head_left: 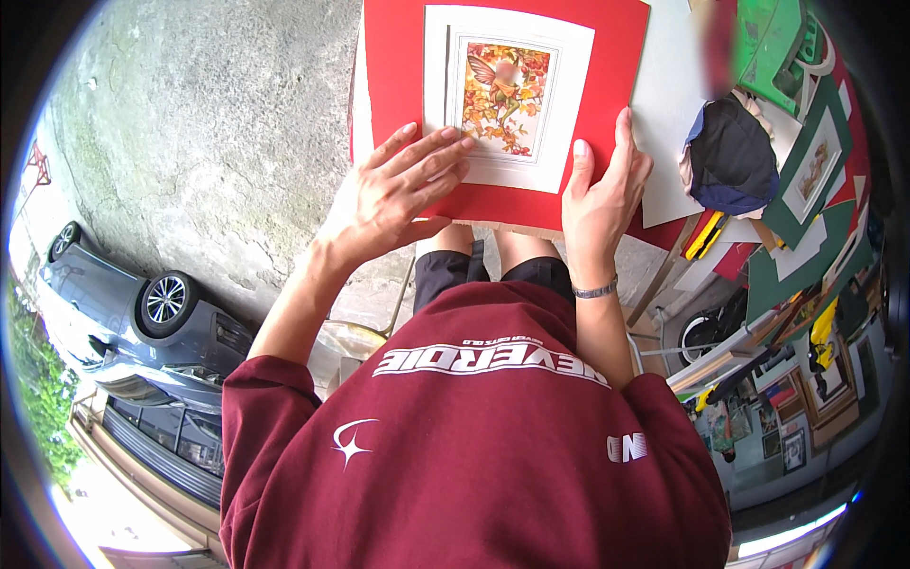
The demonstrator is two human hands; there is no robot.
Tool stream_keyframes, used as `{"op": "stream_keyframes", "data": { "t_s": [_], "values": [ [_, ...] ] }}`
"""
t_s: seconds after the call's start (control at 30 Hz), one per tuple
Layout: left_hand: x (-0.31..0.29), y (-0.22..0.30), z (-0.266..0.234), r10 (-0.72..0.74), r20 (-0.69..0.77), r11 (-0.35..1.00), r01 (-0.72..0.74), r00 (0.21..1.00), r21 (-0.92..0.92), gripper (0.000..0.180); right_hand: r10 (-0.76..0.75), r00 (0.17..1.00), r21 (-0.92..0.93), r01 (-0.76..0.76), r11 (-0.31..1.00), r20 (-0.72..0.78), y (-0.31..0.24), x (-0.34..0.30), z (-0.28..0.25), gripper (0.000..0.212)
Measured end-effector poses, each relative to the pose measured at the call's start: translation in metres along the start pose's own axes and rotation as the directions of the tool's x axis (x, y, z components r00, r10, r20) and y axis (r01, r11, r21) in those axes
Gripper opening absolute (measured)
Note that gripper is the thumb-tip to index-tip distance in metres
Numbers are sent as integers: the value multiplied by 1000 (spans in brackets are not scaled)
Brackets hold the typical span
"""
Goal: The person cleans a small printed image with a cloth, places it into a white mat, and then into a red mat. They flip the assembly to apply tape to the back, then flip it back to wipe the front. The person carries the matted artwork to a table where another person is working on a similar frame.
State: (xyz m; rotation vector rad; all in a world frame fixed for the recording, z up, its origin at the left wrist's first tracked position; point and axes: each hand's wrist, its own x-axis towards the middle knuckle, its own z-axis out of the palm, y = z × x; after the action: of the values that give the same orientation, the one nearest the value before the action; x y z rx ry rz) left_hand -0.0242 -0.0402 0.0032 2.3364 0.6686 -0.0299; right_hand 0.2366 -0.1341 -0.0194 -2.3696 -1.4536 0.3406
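Note:
A small fairy picture with autumn leaves sits in a white mat, which lies on a red mat board. My left hand rests flat across the lower left of the white mat and the red board, its fingers outstretched, the fingertips reaching the picture's lower left corner. At the board's lower right edge is my right hand, its thumb on the red face and its fingers along the edge, the lower ones bent and partly hidden. A pale brown layer shows under the board's near edge.
Right of the board lie a white sheet, a dark cap, a yellow-and-black tool and a green mat with a small picture. Frames stand farther right. A grey car is parked left, beyond the concrete ground.

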Motion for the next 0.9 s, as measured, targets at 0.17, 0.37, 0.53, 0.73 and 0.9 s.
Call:
{"op": "stream_keyframes", "data": {
  "t_s": [0.17, 0.37, 0.53, 0.73, 0.9],
  "values": [
    [0, -1, -2, 5, 15, 1000, -5, 1000, 15, 71, 106, 985, -147, -85, 985, 138, -9, 4, -13, 71],
    [1, -2, -3, 23, 32, 999, -24, 999, 29, 72, 81, 978, -306, -18, 952, 192, -4, 5, -14, 63],
    [1, -2, -4, 33, 28, 999, -34, 999, 22, 72, 22, 991, -359, 27, 933, 132, -6, 7, -15, 63],
    [1, -9, -9, -24, -147, 984, -3, 989, -180, 70, -66, 986, -237, 101, 966, 151, -2, 12, -16, 61],
    [37, -38, -8, -337, -559, 932, 352, 758, -84, 65, -191, 959, 16, 192, 981, 210, 3, 28, -18, 57]
  ]
}}
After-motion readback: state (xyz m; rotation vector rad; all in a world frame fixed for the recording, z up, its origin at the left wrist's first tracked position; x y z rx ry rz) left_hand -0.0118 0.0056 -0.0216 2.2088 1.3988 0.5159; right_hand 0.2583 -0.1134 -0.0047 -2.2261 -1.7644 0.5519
